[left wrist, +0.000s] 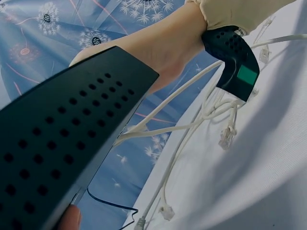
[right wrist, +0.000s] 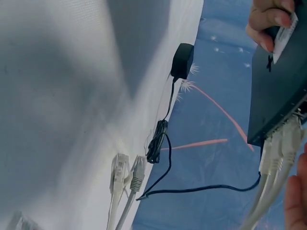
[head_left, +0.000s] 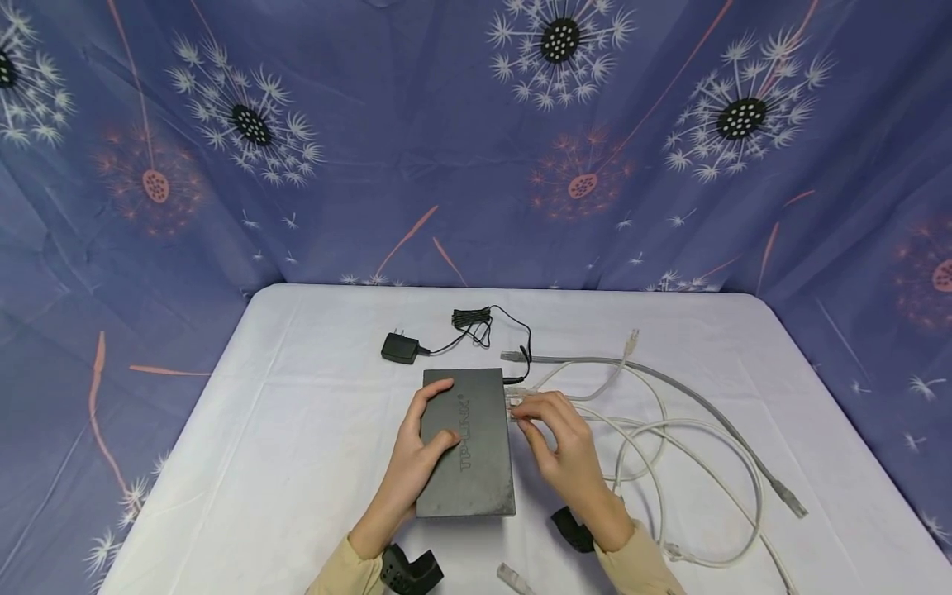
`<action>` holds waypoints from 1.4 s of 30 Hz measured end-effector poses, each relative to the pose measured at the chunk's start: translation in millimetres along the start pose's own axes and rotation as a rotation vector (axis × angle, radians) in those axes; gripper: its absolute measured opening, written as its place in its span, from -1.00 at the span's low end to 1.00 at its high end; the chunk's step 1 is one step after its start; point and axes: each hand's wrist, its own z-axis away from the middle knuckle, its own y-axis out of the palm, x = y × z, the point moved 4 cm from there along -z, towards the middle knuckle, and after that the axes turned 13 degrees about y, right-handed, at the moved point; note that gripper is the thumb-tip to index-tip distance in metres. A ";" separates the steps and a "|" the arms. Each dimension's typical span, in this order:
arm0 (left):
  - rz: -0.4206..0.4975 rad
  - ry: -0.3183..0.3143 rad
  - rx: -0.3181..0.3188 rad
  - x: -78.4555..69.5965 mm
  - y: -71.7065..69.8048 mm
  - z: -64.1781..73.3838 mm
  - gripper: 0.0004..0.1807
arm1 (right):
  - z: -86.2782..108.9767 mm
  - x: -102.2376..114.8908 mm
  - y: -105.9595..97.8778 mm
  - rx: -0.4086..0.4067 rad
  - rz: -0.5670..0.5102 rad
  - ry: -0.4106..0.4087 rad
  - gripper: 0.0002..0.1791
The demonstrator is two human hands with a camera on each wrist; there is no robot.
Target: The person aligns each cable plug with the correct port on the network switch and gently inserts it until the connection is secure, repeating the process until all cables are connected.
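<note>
A dark grey TP-LINK network switch (head_left: 476,475) is held above the white table by my left hand (head_left: 412,454), thumb on its top. In the right wrist view, the left fingers (right wrist: 271,21) curl under the switch beside a white label. Several network cable plugs (right wrist: 276,148) sit in its port side, with pale cables trailing off. My right hand (head_left: 561,446) pinches a clear plug (head_left: 515,402) at that side; its fingers partly hide the plug, and how deep it sits cannot be told. A thin black power cord (head_left: 515,380) enters the same side.
A black power adapter (head_left: 400,348) and its bundled cord (head_left: 471,319) lie behind the switch. To the right, a thicker grey cable (head_left: 714,409) and looped white cables (head_left: 757,487) spread over the table. One loose plug (head_left: 513,578) lies at the front edge. A patterned blue curtain (head_left: 416,165) hangs behind.
</note>
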 end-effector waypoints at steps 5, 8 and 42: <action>-0.013 0.005 -0.002 0.3 -0.8 0.1 -0.32 | 4.9 -0.3 -8.6 -0.023 -0.010 0.041 -0.66; -0.016 0.006 -0.004 0.5 -1.0 0.1 -0.32 | 8.7 -1.6 -13.6 -0.026 -0.011 0.063 -0.66; -0.008 -0.001 -0.013 5.0 -3.2 1.8 -0.31 | 70.4 -36.6 -67.6 0.002 0.197 0.424 -0.73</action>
